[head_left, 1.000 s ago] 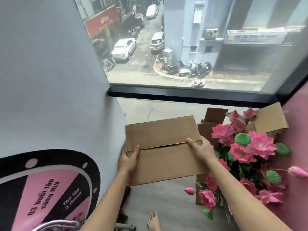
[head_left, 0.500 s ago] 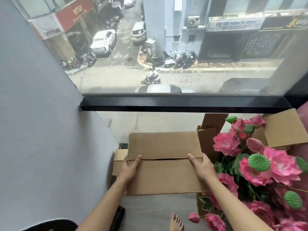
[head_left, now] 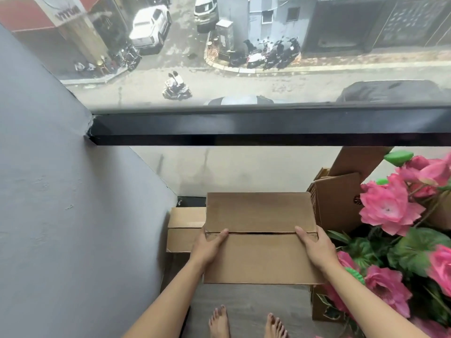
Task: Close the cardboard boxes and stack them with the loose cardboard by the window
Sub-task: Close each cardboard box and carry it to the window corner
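Closed cardboard box (head_left: 260, 237), brown corrugated board, flat rectangular form, top made of two long flaps meeting at a narrow dark seam across the middle; matt, slightly scuffed, edges a little frayed. Held in the air in front of the person, over the floor (head_left: 246, 306), below the window sill (head_left: 268, 128). Left hand (head_left: 210, 245) grips the left end, thumb lying over the seam, fingers hidden down the side; right hand (head_left: 317, 247) grips the right end in the same manner, thumb on top. Step in hand, by judgement: carrying the shut box to the stacking place by the window. Second box (head_left: 185, 230), same board, flaps also shut, sits lower in the corner against the grey wall (head_left: 73, 215), partly covered by the held one; it looks the likely base. Next move would call for lowering the held box squarely onto it, edges lined up, thumbs keeping the flaps down until the weight settles, since no tape is visible on the seam. Loose cardboard (head_left: 339, 201), stiff upright sheets and open flaps, stands just to the right under the window. Artificial pink flowers (head_left: 390, 211) with glossy green leaves crowd the right side, near the right forearm. Bare feet (head_left: 219, 323) on grey wood-grain floor.
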Motion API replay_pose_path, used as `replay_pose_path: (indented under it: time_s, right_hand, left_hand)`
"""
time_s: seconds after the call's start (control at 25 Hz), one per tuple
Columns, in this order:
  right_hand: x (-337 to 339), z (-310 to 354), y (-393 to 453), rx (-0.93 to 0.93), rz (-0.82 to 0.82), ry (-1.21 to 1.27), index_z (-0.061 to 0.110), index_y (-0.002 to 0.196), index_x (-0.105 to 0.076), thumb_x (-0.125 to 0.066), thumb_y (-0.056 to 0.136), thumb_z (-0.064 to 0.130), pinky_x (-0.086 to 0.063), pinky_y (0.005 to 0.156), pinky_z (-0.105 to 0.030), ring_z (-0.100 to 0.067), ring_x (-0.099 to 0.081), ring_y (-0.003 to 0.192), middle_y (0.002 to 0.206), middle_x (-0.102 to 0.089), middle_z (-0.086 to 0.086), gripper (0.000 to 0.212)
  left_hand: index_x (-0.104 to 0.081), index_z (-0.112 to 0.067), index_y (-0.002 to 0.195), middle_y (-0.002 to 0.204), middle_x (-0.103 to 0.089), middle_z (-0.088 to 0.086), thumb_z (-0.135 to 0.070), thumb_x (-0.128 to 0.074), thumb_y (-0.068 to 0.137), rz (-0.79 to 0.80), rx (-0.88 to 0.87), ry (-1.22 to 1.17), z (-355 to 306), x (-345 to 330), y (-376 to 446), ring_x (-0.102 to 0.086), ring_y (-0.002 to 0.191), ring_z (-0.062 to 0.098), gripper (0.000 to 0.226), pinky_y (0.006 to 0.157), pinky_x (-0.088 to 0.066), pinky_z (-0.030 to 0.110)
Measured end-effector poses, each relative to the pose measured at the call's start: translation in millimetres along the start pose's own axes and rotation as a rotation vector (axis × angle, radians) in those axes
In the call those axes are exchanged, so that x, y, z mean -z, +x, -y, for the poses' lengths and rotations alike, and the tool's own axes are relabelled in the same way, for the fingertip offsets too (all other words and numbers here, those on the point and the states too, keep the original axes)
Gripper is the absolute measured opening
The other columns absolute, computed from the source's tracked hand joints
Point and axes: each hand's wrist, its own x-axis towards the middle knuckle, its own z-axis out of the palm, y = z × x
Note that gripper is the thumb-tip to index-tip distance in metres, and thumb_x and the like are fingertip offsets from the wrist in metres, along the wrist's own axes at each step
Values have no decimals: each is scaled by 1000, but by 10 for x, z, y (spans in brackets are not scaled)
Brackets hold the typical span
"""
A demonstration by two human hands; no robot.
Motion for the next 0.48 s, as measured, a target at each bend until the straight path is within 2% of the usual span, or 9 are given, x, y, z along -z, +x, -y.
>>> replay_pose_path:
  time_s: [0.08,0.28,0.48]
  right_hand:
    - [-219,-191,337,-26,6,-5,28,124,-60,-64,81,68,-46,97,-41,-30,-60,113,117,-69,-2,58]
    - [-680,-756,1238,-74,-29,-22,29,123,-59,-64,79,71,-49,93,-43,-26,-62,106,112,-67,1,62]
    - [-1090,-1278,1904,-131,-56,-55,30,118,-57,-63,80,70,-46,85,-40,-28,-59,103,105,-63,2,55]
  left_hand:
    - [-51,-33,123,120,-61,-9,-57,-75,81,2,2,29,179,-170,378,-55,108,11,54,90,-38,24]
    - [-41,-18,140,132,-58,-2,-59,-70,84,-7,63,61,691,-746,1269,-56,124,22,75,88,-37,23]
    - [-46,-13,141,137,-50,10,-58,-70,84,-18,103,135,1156,-1162,2002,-49,130,28,77,104,-38,32]
